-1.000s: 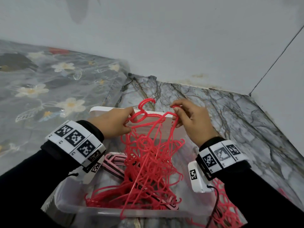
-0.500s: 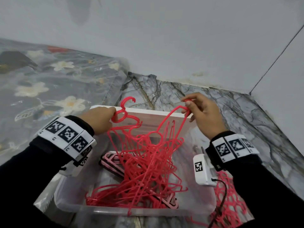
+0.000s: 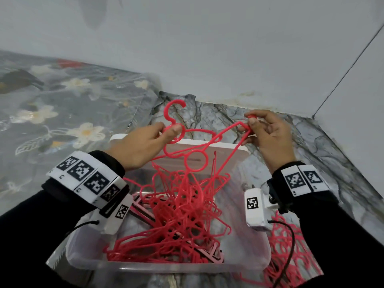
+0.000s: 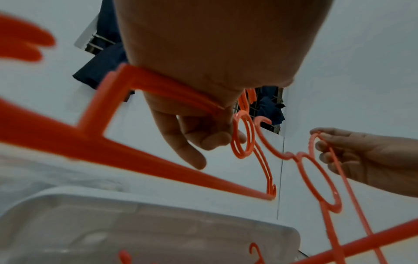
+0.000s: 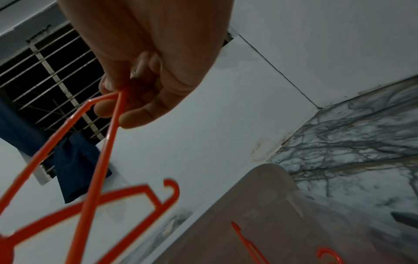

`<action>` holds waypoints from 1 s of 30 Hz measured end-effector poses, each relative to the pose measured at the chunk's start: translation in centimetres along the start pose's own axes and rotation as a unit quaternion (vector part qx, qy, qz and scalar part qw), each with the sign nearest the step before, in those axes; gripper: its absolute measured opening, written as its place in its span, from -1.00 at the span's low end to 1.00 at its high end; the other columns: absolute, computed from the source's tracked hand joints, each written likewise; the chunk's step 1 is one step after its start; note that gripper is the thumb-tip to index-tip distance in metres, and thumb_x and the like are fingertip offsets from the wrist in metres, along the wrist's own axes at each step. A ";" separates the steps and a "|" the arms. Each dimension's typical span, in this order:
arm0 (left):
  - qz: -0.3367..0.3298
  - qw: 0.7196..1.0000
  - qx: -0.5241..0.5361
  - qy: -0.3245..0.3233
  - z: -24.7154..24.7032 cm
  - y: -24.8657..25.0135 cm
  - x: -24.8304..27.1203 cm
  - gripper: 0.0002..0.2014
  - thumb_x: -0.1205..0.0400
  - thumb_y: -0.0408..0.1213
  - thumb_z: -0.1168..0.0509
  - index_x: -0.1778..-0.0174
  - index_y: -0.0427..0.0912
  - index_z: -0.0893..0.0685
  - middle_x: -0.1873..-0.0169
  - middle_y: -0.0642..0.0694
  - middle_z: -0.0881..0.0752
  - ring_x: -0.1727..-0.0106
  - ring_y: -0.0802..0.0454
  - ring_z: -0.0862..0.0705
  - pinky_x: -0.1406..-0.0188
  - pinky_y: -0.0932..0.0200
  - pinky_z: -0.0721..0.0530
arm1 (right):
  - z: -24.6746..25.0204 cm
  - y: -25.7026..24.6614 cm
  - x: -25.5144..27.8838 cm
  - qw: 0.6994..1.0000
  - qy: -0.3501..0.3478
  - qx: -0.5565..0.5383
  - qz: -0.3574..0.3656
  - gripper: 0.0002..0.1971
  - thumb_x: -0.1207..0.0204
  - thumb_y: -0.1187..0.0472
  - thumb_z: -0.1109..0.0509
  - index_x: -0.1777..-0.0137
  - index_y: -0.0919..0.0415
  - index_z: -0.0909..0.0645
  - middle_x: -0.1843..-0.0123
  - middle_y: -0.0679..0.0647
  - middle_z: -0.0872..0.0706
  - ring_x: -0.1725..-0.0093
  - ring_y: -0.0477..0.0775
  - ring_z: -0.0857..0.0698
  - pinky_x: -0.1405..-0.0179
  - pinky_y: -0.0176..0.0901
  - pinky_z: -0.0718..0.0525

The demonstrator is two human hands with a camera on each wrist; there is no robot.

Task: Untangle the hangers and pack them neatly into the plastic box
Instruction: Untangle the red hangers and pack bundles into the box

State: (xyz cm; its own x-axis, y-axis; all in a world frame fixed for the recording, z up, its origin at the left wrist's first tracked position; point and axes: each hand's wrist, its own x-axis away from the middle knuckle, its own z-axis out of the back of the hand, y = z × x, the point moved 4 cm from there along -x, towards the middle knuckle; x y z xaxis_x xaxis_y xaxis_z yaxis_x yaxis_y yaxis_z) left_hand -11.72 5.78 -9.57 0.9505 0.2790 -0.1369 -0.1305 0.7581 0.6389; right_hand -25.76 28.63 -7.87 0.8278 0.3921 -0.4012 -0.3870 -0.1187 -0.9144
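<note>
A tangle of red plastic hangers (image 3: 182, 215) rises out of the clear plastic box (image 3: 145, 267). My left hand (image 3: 143, 144) pinches the ring below the hook of the top hanger (image 3: 176, 115), with its fingers (image 4: 203, 135) curled round the plastic. My right hand (image 3: 268, 134) pinches the shoulder corner of a hanger (image 3: 241, 129), and in the right wrist view the fingertips (image 5: 113, 107) close on that corner (image 5: 120, 92). Both hands hold their hangers above the box's far rim. Pink hangers (image 3: 143, 206) lie flat in the box at the left.
The box sits on a grey marble-patterned floor (image 3: 311, 154) in a wall corner. A flowered plastic sheet (image 3: 52, 104) covers the surface to the left. More red hangers (image 3: 291, 256) lie on the floor right of the box.
Both hands have risen and spread apart, lifting the top hangers higher out of the tangle. The hooked hanger in the left hand now stands clear above the box rim.
</note>
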 end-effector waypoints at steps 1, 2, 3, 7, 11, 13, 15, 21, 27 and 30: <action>-0.020 1.000 0.002 -0.003 -0.5 0.4 0.0 -0.43 -0.59 0.35 -0.04 0.15 -0.17 -0.52 0.42 0.02 -0.52 0.41 0.11 -0.51 0.31 0.12 -0.50 | -0.2 0.2 0.1 1.000 -0.002 -0.004 -0.009 -0.82 -0.64 0.39 -0.24 0.03 0.14 -0.63 0.34 0.02 -0.80 0.30 -0.05 -0.79 0.46 -0.26 -0.71; -0.042 0.999 -0.001 -0.011 -1.0 0.7 0.1 -0.57 -0.64 0.19 -0.14 0.14 -0.17 -0.50 0.44 0.04 -0.50 0.43 0.14 -0.47 0.33 0.13 -0.44 | -0.3 0.5 0.1 1.000 -0.004 -0.008 -0.019 -0.83 -0.64 0.39 -0.24 0.03 0.16 -0.62 0.35 0.02 -0.80 0.32 -0.07 -0.78 0.47 -0.27 -0.71; -0.061 0.998 -0.005 -0.020 -1.4 1.0 0.1 -0.69 -0.67 0.04 -0.19 0.13 -0.17 -0.50 0.44 0.04 -0.50 0.44 0.14 -0.46 0.34 0.12 -0.42 | -0.5 0.6 0.2 0.999 -0.006 -0.010 -0.030 -0.83 -0.65 0.40 -0.23 0.02 0.18 -0.62 0.36 0.03 -0.79 0.34 -0.08 -0.78 0.47 -0.27 -0.72; -0.070 0.996 0.020 -0.042 -2.2 1.0 0.0 -0.84 -0.73 -0.17 -0.15 0.05 -0.17 -0.53 0.36 -0.02 -0.60 0.39 0.00 -0.56 0.28 -0.02 -0.59 | -0.5 1.4 0.3 0.996 0.009 0.048 -0.078 -0.88 -0.64 0.38 -0.25 -0.06 0.22 -0.58 0.20 0.13 -0.71 0.32 -0.04 -0.73 0.41 -0.22 -0.76; -0.060 0.998 -0.008 -0.003 -2.0 0.3 -0.4 -0.82 -0.75 -0.19 -0.10 -0.03 -0.22 -0.50 0.38 0.17 -0.54 0.47 0.21 -0.50 0.40 0.20 -0.43 | -0.7 0.5 0.9 0.949 0.040 0.313 0.008 -0.77 -0.58 0.31 -0.31 -0.21 0.19 -0.50 -0.10 0.01 -0.56 0.04 -0.01 -0.62 0.06 -0.29 -0.61; -0.054 0.998 -0.020 0.017 -1.7 0.0 -0.5 -0.83 -0.76 -0.22 -0.07 -0.03 -0.23 -0.49 0.33 0.17 -0.57 0.39 0.16 -0.55 0.32 0.13 -0.44 | -1.8 -1.1 1.9 0.921 0.045 0.373 0.103 -0.73 -0.51 0.41 -0.27 -0.18 0.21 -0.51 -0.13 0.00 -0.46 -0.05 0.04 -0.57 -0.02 -0.28 -0.54; -0.050 0.998 -0.021 0.028 -1.3 -0.2 -0.5 -0.85 -0.76 -0.24 -0.03 0.04 -0.20 -0.42 0.28 -0.01 -0.63 0.34 -0.08 -0.57 0.29 0.00 -0.48 | -2.9 -2.6 2.8 0.902 0.040 0.391 0.181 -0.66 -0.38 0.52 -0.21 -0.09 0.22 -0.58 -0.10 0.08 -0.47 -0.05 0.06 -0.54 -0.02 -0.26 -0.51; -0.035 0.997 -0.051 0.045 -0.7 0.3 -0.6 -0.87 -0.78 -0.25 0.01 0.05 -0.19 -0.35 0.36 -0.12 -0.57 0.41 -0.09 -0.56 0.38 -0.01 -0.45 | -6.4 -4.9 5.2 0.777 0.009 0.551 0.304 -0.68 -0.22 0.35 -0.35 0.04 0.07 -0.68 -0.10 0.03 -0.66 -0.15 0.14 -0.48 -0.16 0.07 -0.36; -0.011 0.998 -0.051 0.043 -0.9 0.2 -0.6 -0.87 -0.78 -0.27 0.01 0.02 -0.23 -0.37 0.39 0.00 -0.51 0.42 -0.01 -0.51 0.37 0.05 -0.38 | -11.0 -1.5 8.7 0.763 -0.410 0.452 0.211 -0.76 -0.54 0.20 -0.34 -0.18 0.21 -0.61 -0.09 0.11 -0.67 -0.12 0.17 -0.59 -0.11 0.07 -0.56; -0.006 0.999 -0.020 0.042 -1.0 0.2 -0.8 -0.87 -0.76 -0.30 -0.01 0.05 -0.23 -0.39 0.30 -0.07 -0.55 0.34 -0.07 -0.49 0.36 0.14 -0.33 | -12.3 0.8 10.5 0.692 -0.450 0.531 0.190 -0.61 -0.59 0.01 -0.29 -0.35 0.17 -0.49 -0.28 0.10 -0.58 -0.26 0.17 -0.53 -0.19 0.04 -0.49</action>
State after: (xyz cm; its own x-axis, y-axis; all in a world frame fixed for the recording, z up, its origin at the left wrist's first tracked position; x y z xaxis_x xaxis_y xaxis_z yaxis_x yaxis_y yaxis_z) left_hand -12.75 6.33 -10.06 0.9256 0.3164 -0.2078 -0.1321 0.7844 0.6060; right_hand -12.40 21.47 -13.43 0.1809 0.9830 0.0315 -0.9834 0.1812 -0.0051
